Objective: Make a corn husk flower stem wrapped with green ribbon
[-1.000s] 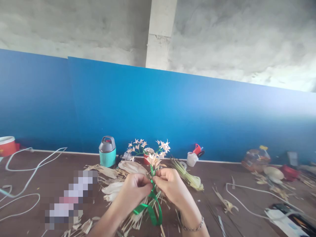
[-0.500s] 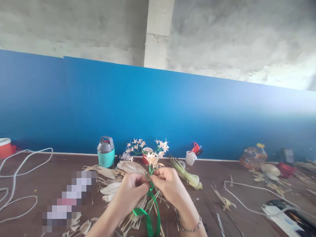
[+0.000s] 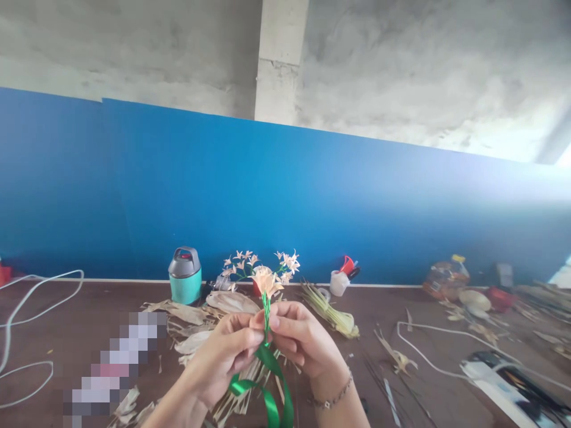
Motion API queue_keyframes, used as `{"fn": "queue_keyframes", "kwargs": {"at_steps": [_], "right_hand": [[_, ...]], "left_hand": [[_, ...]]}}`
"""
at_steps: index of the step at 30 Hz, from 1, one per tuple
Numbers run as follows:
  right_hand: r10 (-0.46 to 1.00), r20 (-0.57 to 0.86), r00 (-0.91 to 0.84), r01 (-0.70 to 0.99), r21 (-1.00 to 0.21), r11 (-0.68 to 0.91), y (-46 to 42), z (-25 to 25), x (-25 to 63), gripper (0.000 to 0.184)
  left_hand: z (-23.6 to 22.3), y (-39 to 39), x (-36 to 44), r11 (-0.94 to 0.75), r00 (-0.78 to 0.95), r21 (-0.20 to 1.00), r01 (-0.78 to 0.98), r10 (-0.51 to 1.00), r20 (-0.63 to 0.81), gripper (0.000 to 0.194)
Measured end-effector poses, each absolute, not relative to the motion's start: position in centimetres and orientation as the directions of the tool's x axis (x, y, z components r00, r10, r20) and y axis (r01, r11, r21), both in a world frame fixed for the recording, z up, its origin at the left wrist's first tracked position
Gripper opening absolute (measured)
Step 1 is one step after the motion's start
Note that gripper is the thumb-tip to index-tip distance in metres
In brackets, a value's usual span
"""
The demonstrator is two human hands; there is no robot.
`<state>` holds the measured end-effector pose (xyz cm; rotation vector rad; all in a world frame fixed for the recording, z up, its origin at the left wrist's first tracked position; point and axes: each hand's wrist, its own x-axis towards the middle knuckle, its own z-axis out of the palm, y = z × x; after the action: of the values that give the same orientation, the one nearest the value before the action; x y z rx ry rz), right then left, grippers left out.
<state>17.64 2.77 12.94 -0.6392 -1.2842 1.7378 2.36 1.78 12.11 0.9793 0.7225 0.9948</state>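
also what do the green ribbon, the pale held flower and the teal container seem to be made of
Green ribbon: probably satin, glossy, with bright highlights and soft curls.
Pale flower: perhaps dried husk or paper, fairly matte; thin, pointed petals.
Teal container: likely smooth plastic, though painted metal is possible; evenly coloured body, grey lid.

Held upright: a pale peach flower (image 3: 266, 280) with pointed, outspread petals on a slim green stem (image 3: 266, 308). Hanging beneath in a loose, curling loop: a shiny green ribbon (image 3: 269, 359) with one part bent left.
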Motion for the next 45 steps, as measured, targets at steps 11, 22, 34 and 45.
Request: {"fn": "queue_keyframes", "kwargs": {"at_steps": [11,22,34,45], "right_hand": [[0.851,0.069,-0.521,-0.459,-0.863,-0.211,3.2,12.0,17.2,0.022],[0.836,0.064,-0.546,-0.391,-0.901,-0.187,2.9,12.4,17.5,0.019],[0.937,-0.034,-0.348,-0.281,-0.950,-0.138,3.7,11.8,17.0,0.033],[0.956,-0.013,-0.293,-0.286,-0.953,-0.101,3.5,12.3,16.7,0.040]], "left_hand": [[12.4,1.7,2.1,0.260,0.501,0.904,-0.340,0.863,-0.060,0.023],[12.2,1.8,2.3,0.197,0.554,0.947,-0.254,0.832,-0.025,0.013],[12.1,1.8,3.1,-0.004,0.228,0.999,-0.044,0.974,0.014,0.020],[13.0,1.1,2.5,0.018,0.285,1.000,-0.015,0.959,-0.013,0.016]]}}
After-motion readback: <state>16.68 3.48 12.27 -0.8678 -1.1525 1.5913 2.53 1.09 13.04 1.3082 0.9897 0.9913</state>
